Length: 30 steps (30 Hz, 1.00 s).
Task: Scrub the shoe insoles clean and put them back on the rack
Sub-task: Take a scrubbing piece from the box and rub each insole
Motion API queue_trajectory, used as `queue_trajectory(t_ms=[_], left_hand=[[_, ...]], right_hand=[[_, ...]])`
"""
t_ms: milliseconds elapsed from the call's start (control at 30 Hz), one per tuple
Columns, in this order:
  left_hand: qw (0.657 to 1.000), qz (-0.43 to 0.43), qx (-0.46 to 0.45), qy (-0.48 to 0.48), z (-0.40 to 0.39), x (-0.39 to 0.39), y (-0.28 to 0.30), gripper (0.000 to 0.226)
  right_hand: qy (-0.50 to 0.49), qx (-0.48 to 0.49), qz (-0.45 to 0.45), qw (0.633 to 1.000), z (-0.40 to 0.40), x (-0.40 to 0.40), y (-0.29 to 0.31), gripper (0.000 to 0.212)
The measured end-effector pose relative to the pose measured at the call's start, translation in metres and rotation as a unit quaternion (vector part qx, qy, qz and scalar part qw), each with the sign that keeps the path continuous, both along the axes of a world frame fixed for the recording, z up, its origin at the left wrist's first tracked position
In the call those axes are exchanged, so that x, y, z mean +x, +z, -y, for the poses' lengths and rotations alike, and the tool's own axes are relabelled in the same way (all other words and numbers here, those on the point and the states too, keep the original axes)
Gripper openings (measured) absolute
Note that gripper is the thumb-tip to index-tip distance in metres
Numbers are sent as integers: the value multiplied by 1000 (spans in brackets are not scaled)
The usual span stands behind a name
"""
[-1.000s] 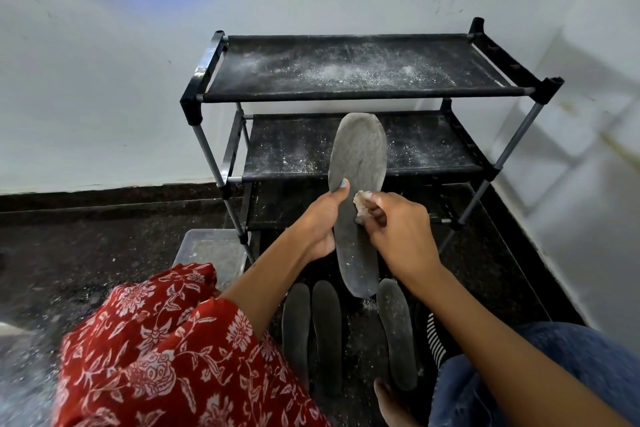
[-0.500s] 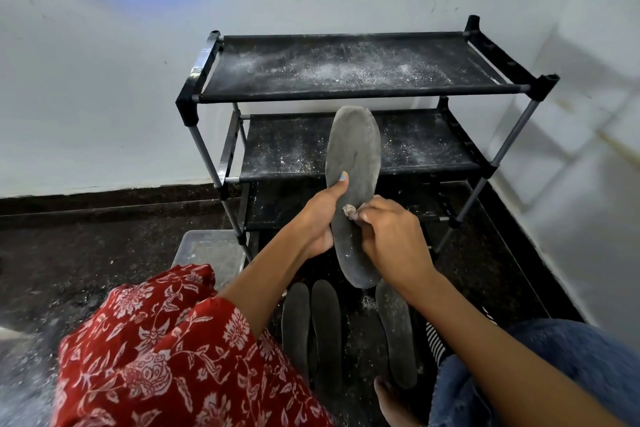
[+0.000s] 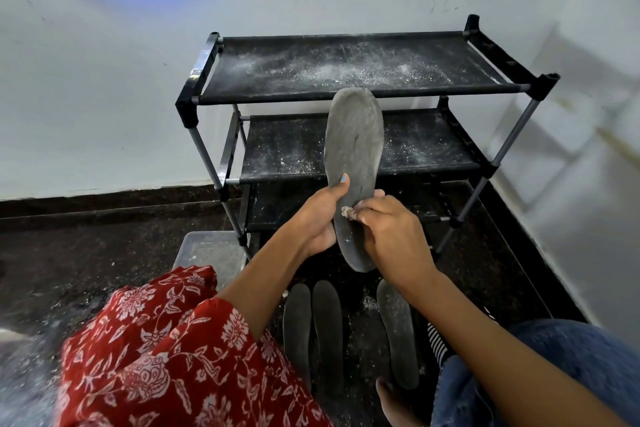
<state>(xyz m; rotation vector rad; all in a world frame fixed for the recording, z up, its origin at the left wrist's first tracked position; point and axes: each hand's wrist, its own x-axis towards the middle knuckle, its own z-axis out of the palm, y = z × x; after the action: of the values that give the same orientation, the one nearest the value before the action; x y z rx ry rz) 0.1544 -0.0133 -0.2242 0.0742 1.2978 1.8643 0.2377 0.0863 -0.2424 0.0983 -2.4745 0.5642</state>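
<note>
Fingers of the right hand point(image 3: 394, 239) are bunched around a small pale crumbly scrubbing wad point(image 3: 345, 212), pressing it against the lower half of a long grey foam shoe insole point(image 3: 355, 163). The left hand point(image 3: 320, 218) grips that insole from the left edge, thumb with a blue-painted nail laid across its face, fingers wrapped behind it. The insole is held upright, toe end up, in front of the rack's middle shelf, not touching any shelf as far as I can tell.

Below the hands, three more dark grey insoles lie flat on the dark speckled stone floor point(image 3: 69, 253): a pair side by side point(image 3: 313, 329) and a single one point(image 3: 396, 333) a bit to the right, with white powder scattered around them.

Behind all that stands the black three-tier fabric shoe rack with grey metal posts point(image 3: 346, 66), its shelves dusted with white powder, set against a pale wall. A clear plastic tub point(image 3: 207, 253) sits just beside the rack's left leg. Red floral fabric point(image 3: 166, 357) covers the left knee, blue denim point(image 3: 554, 364) the right.
</note>
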Motion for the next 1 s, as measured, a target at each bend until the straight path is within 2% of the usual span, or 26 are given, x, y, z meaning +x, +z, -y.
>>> queue_trajectory(t_ms=[100, 167, 233, 367, 533, 633, 767, 867, 1000], left_hand=[[1000, -7, -9, -7, 2, -3, 2, 54], [1000, -9, -8, -4, 3, -3, 1, 50], [1000, -19, -14, 0, 3, -3, 0, 42], [999, -31, -16, 1, 3, 0, 0, 33], [1000, -18, 0, 17, 3, -1, 1, 42], [1000, -9, 7, 23, 3, -2, 2, 46], [1000, -12, 0, 22, 2, 0, 3, 40], [1000, -20, -10, 19, -1, 3, 4, 38], [1000, -15, -2, 15, 0, 2, 5, 46]], right_hand=[[26, -32, 43, 998, 4, 3, -2, 36], [36, -72, 48, 996, 1, 4, 0, 28], [30, -105, 16, 994, -5, 3, 6, 15], [-16, -70, -11, 997, -14, -3, 14, 12], [-11, -35, 28, 999, -3, 1, 4, 20], [13, -60, 75, 995, -1, 4, -1, 24], [2, -116, 20, 993, -3, 1, 4, 16], [-10, -104, 6, 995, -4, -5, 8, 13], [42, -75, 45, 995, 6, 2, 2, 17]])
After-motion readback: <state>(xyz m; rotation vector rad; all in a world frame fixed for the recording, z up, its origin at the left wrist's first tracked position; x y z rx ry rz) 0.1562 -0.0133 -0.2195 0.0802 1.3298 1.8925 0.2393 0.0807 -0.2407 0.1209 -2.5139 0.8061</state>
